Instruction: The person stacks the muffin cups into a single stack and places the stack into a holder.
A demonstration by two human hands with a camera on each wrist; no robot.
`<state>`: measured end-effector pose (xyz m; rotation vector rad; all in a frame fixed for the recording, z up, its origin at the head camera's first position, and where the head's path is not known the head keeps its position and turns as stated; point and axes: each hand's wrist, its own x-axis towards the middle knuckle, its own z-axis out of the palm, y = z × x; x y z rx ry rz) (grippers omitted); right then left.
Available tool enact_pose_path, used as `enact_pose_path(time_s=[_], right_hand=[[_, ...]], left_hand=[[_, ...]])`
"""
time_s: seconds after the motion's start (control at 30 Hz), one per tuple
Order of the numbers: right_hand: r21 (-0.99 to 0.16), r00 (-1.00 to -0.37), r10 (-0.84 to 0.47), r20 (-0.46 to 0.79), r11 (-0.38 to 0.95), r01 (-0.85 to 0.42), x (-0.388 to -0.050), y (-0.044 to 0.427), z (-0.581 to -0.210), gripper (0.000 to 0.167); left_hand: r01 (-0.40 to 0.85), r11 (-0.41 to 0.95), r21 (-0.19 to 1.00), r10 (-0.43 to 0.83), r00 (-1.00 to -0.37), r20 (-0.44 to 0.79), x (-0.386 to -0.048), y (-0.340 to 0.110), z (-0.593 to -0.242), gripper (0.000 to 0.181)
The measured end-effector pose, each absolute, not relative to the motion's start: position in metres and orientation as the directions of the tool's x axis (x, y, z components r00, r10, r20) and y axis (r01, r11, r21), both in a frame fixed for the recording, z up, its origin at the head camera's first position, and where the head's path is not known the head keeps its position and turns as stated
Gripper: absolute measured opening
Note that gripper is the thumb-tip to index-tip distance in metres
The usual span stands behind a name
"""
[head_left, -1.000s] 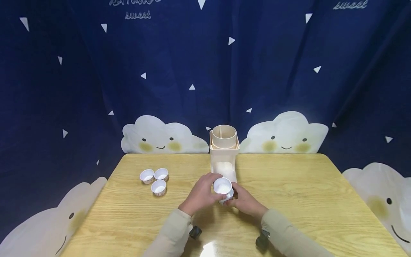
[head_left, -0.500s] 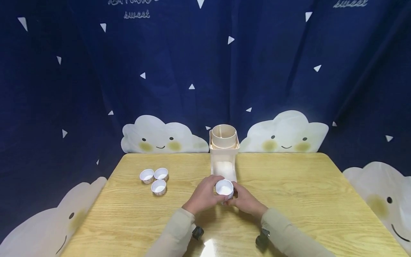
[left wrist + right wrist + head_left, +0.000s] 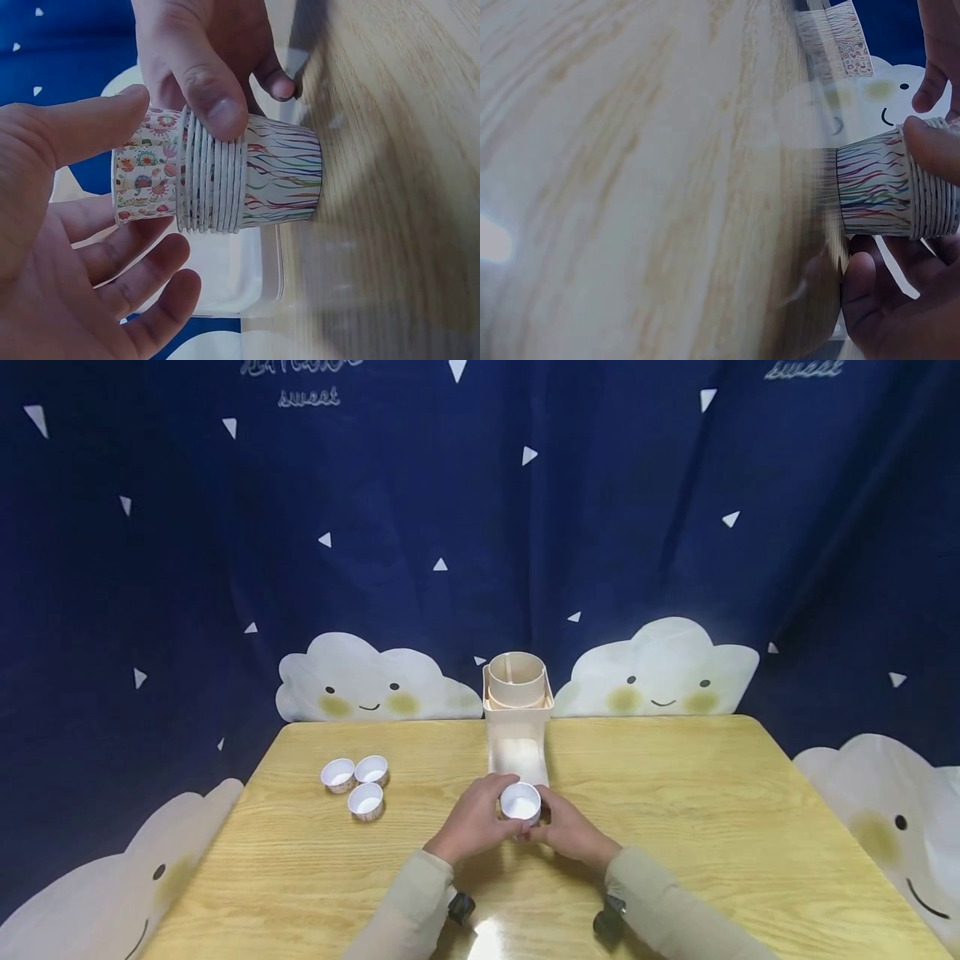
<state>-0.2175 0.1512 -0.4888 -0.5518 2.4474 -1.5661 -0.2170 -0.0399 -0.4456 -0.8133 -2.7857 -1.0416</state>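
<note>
In the left wrist view we see a stack of paper cups (image 3: 214, 172), nested rim over rim, with a flowered cup (image 3: 146, 184) topmost and coloured wavy lines on the lowest one. From the head view we find it upright near the middle of the wooden table (image 3: 675, 802); we cannot tell whether its base touches the wood. At its eight o'clock the left hand (image 3: 471, 818) curls thumb and fingers round the flowered cup. At its four o'clock the right hand (image 3: 572, 835) grips the stack, thumb over the rims. At twelve o'clock, just beyond, we have a cream holder (image 3: 517, 717) with a round tube in its top. Well off at nine o'clock we see three white-lined cups (image 3: 366, 802) clustered together. Behind the table we see a dark blue curtain (image 3: 390, 485) printed with white triangles and smiling clouds.
</note>
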Motion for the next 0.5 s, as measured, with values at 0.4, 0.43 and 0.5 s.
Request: enact_pose_path(time_s=[0.4, 0.43, 0.5], right_hand=[[-0.91, -0.912, -0.407, 0.053, 0.357, -0.212, -0.2184, 0.1513, -0.49, 0.056], [-0.91, -0.913, -0.405, 0.05, 0.358, -0.209, -0.2186, 0.1519, -0.49, 0.057], [-0.909, -0.913, -0.405, 0.049, 0.361, -0.209, -0.2192, 0.1528, -0.4907, 0.057]], left_hand=[[0.502, 0.635, 0.587, 0.467, -0.855, 0.226, -0.216, -0.0401, -0.4465, 0.063], [0.505, 0.635, 0.585, 0.47, -0.853, 0.226, -0.2161, -0.0401, -0.4464, 0.064], [0.515, 0.635, 0.575, 0.479, -0.847, 0.23, -0.2162, -0.0402, -0.4464, 0.064]])
